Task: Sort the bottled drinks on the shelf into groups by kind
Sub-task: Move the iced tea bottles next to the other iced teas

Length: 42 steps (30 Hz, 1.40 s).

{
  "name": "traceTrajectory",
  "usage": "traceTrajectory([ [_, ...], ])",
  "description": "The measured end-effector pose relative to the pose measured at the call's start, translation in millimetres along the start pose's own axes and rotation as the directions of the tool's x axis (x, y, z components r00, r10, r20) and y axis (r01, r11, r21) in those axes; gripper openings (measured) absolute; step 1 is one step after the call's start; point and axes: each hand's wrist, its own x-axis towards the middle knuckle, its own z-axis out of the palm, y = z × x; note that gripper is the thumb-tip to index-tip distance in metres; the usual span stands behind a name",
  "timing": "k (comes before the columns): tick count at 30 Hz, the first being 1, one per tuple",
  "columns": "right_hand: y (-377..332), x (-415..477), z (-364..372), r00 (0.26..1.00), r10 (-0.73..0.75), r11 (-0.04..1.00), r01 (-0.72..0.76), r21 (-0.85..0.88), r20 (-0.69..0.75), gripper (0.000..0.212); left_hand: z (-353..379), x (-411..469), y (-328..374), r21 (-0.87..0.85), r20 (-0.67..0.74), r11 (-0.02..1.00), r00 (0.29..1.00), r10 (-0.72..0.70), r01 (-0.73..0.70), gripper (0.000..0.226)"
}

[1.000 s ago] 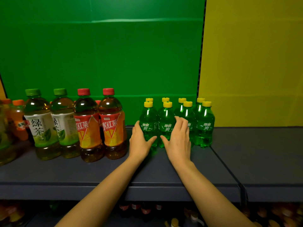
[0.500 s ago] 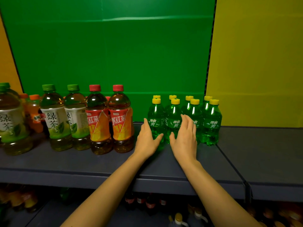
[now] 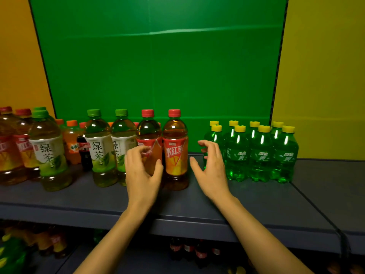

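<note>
Several small green soda bottles (image 3: 260, 155) with yellow caps stand grouped at the right of the grey shelf (image 3: 197, 210). Two red-capped iced tea bottles (image 3: 175, 149) stand beside two green-capped green tea bottles (image 3: 100, 151). My left hand (image 3: 141, 171) hovers in front of the left iced tea bottle, fingers loosely curved, holding nothing. My right hand (image 3: 212, 167) hangs between the iced tea and the green sodas, fingers relaxed, gripping nothing.
At the far left stand more iced tea bottles (image 3: 11, 147), another green tea bottle (image 3: 49, 151), orange soda bottles (image 3: 73, 143) and a small cola bottle (image 3: 85, 153). A lower shelf holds more bottles (image 3: 189, 252). Green and yellow panels back the shelf.
Both hands have left the green soda bottles and shifted left toward the iced tea bottles. The view has swung left, showing more bottles at the far left.
</note>
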Motion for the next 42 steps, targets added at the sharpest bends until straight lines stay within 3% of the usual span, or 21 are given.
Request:
traceTrajectory([
  [3, -9.0, 6.0, 24.0, 0.992, 0.119, 0.990, -0.122, 0.072, 0.049, 0.070, -4.7, 10.3, -16.1, 0.004, 0.031, 0.999, 0.998, -0.053, 0.053, 0.061],
  [6, -12.6, 9.9, 44.2, 0.966, 0.246, 0.952, -0.255, 0.166, 0.076, 0.087, -1.0, 15.0, -33.8, -0.061, 0.177, 0.984, 0.972, -0.154, 0.167, 0.075],
  [10, -13.0, 5.9, 59.8, 0.934, 0.331, 0.908, -0.354, 0.223, 0.136, 0.085, 5.2, 14.5, -44.7, -0.142, 0.333, 0.935, 0.905, -0.264, 0.325, 0.072],
  [16, -9.6, 3.1, 61.1, 0.913, 0.376, 0.885, -0.405, 0.230, 0.159, 0.076, 6.1, 16.5, -44.8, -0.190, 0.362, 0.899, 0.879, -0.310, 0.395, 0.057],
  [28, -27.7, -15.9, 48.9, 0.947, 0.308, 0.903, -0.320, 0.288, 0.088, 0.048, -31.2, 1.7, -35.0, -0.206, 0.254, 0.885, 0.896, -0.364, 0.418, 0.065],
  [36, -69.8, -29.2, 69.6, 0.936, 0.273, 0.814, -0.348, 0.465, 0.223, 0.052, -110.0, -3.9, -40.7, -0.323, 0.068, 0.816, 0.872, -0.485, 0.480, 0.055],
  [42, -119.7, -38.0, 119.4, 0.912, 0.194, 0.759, -0.374, 0.534, 0.363, 0.053, -198.5, -3.5, -68.9, -0.268, -0.082, 0.826, 0.843, -0.532, 0.495, 0.054],
])
